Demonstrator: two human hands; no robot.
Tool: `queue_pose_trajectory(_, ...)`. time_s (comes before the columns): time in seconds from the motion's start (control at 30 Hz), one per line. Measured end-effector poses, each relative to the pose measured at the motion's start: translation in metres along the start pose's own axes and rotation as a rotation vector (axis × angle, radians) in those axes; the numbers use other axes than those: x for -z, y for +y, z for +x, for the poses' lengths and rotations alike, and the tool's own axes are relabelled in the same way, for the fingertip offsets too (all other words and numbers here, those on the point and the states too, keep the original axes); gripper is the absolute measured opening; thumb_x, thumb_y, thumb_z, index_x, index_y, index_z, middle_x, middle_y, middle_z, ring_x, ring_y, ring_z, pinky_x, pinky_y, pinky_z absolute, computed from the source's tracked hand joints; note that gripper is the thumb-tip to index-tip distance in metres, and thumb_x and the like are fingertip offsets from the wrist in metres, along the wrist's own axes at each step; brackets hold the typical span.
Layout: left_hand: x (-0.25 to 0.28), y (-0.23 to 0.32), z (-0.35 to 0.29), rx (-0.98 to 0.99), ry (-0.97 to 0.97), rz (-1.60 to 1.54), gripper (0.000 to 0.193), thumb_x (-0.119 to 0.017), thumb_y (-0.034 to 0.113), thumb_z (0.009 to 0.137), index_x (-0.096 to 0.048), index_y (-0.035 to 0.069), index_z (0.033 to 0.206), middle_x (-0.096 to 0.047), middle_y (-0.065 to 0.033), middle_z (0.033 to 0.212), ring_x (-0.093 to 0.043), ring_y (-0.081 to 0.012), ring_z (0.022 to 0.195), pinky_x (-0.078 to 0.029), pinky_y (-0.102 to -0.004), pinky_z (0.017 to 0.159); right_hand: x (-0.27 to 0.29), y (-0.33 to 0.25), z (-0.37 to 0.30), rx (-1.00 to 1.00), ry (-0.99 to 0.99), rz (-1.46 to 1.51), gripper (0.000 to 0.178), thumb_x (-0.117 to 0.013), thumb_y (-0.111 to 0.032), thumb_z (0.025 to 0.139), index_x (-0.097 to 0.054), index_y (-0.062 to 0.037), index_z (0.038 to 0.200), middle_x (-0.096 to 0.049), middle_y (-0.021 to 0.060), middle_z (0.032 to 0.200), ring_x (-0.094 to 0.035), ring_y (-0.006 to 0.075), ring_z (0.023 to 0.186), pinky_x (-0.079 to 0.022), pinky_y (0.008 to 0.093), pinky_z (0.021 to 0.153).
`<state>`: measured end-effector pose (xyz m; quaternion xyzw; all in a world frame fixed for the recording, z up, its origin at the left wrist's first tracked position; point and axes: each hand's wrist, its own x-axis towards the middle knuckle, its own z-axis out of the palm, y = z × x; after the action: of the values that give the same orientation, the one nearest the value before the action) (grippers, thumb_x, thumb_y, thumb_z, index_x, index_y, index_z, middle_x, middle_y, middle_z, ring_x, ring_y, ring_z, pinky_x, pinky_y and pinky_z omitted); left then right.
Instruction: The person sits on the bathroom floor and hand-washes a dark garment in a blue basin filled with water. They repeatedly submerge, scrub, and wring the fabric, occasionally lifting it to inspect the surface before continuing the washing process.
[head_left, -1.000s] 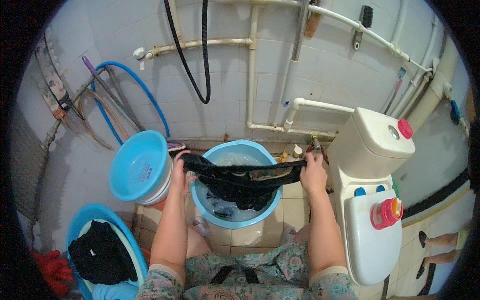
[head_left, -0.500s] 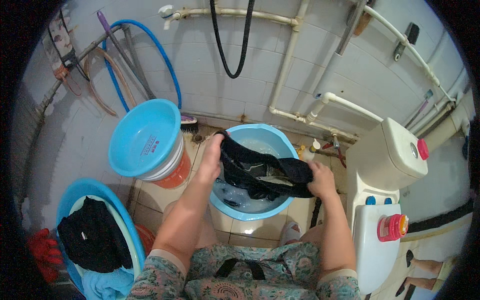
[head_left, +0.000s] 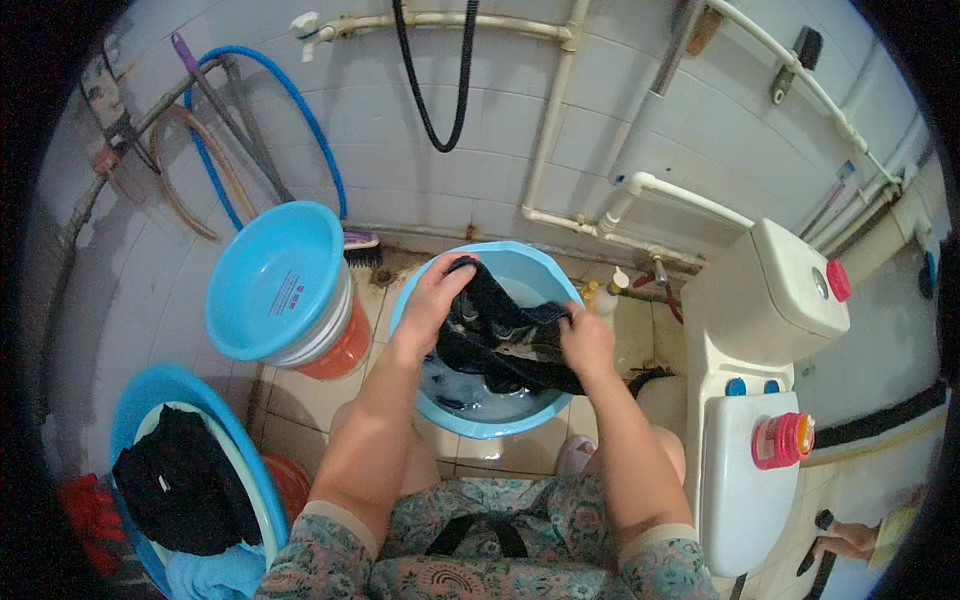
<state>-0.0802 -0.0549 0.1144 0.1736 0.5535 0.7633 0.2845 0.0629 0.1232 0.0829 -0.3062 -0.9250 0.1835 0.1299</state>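
Note:
A wet black garment [head_left: 490, 345] hangs between my two hands over a light blue basin [head_left: 412, 392] of cloudy water [head_left: 480, 400]. Its upper left edge is gripped by my left hand [head_left: 432, 300], fingers closed around the cloth. On the other side, my right hand [head_left: 586, 345] pinches the garment near the basin's right rim. The cloth sags between them, its lower part reaching down into the water. Which kind of garment it is I cannot make out.
An empty blue basin [head_left: 265, 285] sits on a white-and-orange bucket [head_left: 335, 345]. Left below, another blue tub [head_left: 135, 400] holds black clothing [head_left: 185, 485] and a blue towel [head_left: 215, 575]. A toilet [head_left: 745, 500] with a pink jar [head_left: 782, 440] stands right; a pump bottle [head_left: 608, 292] is behind the basin.
My hands have come closer together; the right hand moved inward to the left. The garment, stretched wide before, is now bunched and sagging. The whole view has shifted slightly.

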Motion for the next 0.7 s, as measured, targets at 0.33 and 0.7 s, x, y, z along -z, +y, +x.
queue_pose_trajectory(0.33,0.001,-0.029,-0.010,-0.424,-0.070,1.304,0.056,-0.060,0.001,0.068,-0.049,0.011,0.121,-0.053,-0.0097,0.111,-0.049,-0.0318,0.106,-0.044,-0.0410,0.086,0.094,0.059,0.018,-0.133,0.633,0.567,0.020,-0.050,-0.005,0.079,-0.058,0.0008,0.097,-0.062,0.0144,0.078,-0.057,0.0213,0.069,-0.045,0.0305,0.068)
queue_pose_trajectory(0.7,0.011,-0.110,-0.006,0.277,-0.395,1.593,0.043,-0.050,0.028,0.085,-0.048,0.005,0.122,-0.063,-0.0186,0.097,-0.060,-0.0339,0.093,-0.047,-0.0425,0.081,0.087,0.117,0.024,-0.355,0.616,1.119,0.018,-0.046,0.000,0.082,-0.058,0.0018,0.095,-0.061,0.0057,0.083,-0.055,0.0132,0.072,-0.045,0.0250,0.064)
